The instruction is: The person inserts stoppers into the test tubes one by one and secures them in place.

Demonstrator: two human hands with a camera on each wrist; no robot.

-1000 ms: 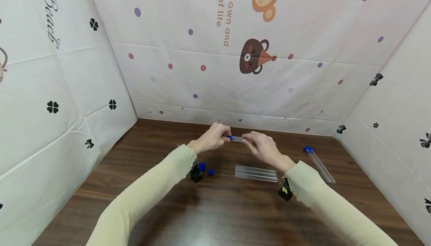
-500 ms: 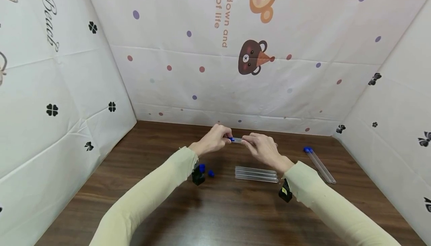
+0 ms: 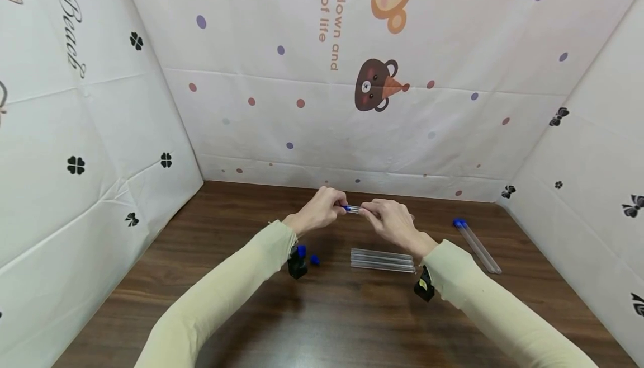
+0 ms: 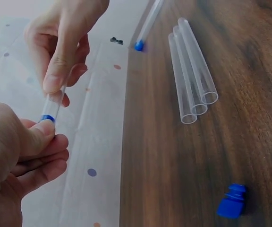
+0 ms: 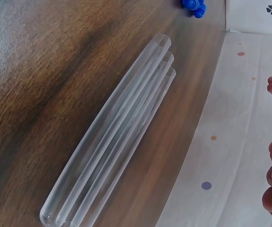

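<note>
Clear tube (image 3: 354,210) w/ blue cap (image 4: 47,118) @ L end, held midair.

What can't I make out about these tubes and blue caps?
Head view: most of the held tube, behind the right hand.
Left wrist view: most of the held cap, behind the left hand.
Left wrist view: far end of a capped tube, cut off by the top edge.

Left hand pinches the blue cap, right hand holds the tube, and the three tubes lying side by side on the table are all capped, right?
Not the last part: the three tubes are uncapped, as the left wrist view shows. The left hand does pinch the blue cap, and the right hand holds the tube.
</note>
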